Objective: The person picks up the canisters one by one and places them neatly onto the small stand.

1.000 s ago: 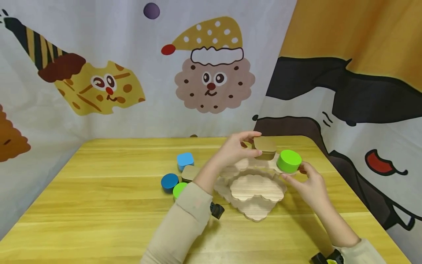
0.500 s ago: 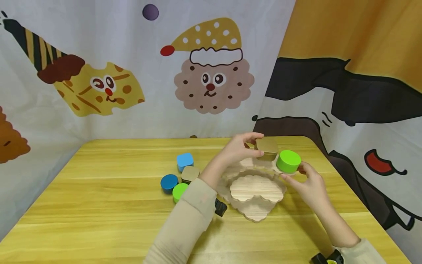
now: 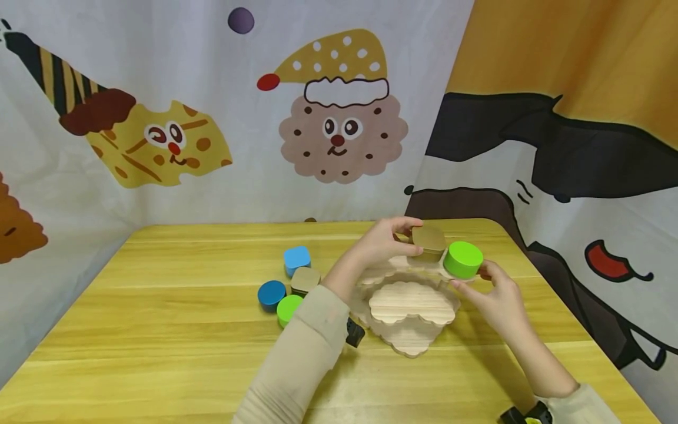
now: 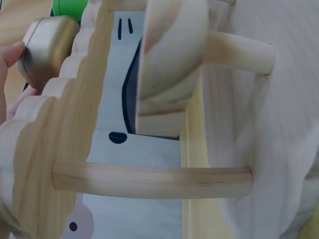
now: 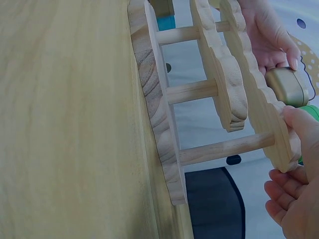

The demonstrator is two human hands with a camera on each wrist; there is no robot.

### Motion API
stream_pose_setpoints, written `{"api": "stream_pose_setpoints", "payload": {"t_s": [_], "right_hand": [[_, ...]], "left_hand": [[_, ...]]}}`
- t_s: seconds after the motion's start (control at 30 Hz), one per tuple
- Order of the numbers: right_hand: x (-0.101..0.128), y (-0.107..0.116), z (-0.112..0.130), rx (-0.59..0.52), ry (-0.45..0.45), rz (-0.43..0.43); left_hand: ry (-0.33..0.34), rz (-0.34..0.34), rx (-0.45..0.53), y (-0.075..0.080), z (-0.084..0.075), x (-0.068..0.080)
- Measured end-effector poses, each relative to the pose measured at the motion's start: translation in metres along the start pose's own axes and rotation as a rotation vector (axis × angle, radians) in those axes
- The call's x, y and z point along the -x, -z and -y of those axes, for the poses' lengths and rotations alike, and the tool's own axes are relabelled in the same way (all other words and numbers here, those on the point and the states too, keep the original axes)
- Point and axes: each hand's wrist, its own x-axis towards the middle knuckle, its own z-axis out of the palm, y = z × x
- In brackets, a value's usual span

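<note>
My left hand (image 3: 382,241) holds a gold rounded-square tin (image 3: 429,240) between thumb and fingers, right at the top board of a pale wooden tiered stand (image 3: 413,306). Beside it, a bright green round tin (image 3: 464,259) sits at the right end of that board. With thumb and fingers, my right hand (image 3: 495,294) grips the board's end just below the green tin. The right wrist view shows the thumb at the edge of the scalloped top board (image 5: 256,94) and the fingers curled by its end. Dowels join the stand's boards.
Left of the stand, on the wooden table (image 3: 159,330), a light blue tin (image 3: 297,259), a second gold tin (image 3: 305,280), a dark blue round tin (image 3: 272,295) and another green tin (image 3: 289,309) cluster by my left sleeve. A printed curtain (image 3: 185,76) hangs behind.
My left hand has shifted slightly right and down with the gold tin, which is now closer to the green tin. My right hand stays where it was.
</note>
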Motion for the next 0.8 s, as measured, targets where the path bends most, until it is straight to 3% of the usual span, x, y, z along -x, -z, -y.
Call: {"api": "stream_pose_setpoints", "payload": {"t_s": [0.8], "right_hand": [[0.0,-0.0025,-0.0044,0.002,0.01,-0.003]], "left_hand": [[0.009,0.068,0.092,0.0008,0.0047,-0.0008]]}}
